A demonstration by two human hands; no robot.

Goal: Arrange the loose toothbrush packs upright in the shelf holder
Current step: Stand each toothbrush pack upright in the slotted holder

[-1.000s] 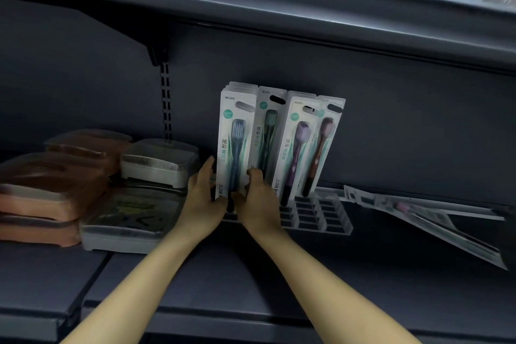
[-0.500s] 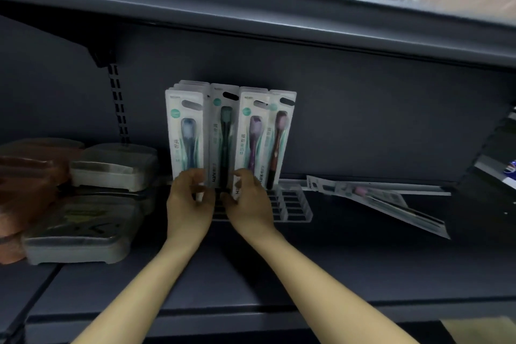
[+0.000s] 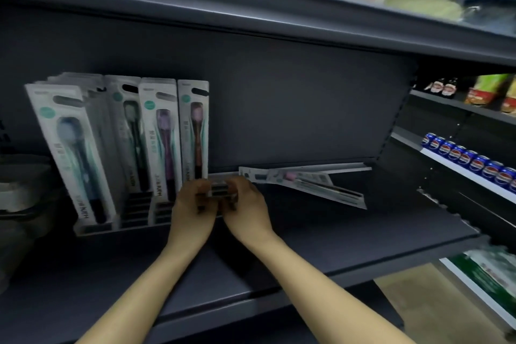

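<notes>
Standing upright: four rows of toothbrush packs stood in the shelf holder at the left.
Left hand: fingers curled at the holder's right end; grip unclear through blur.
Right hand: beside it, likewise unclear.
Remaining: loose packs lay flat on the shelf just right of the hands.
Progress: judged roughly halfway.
</notes>
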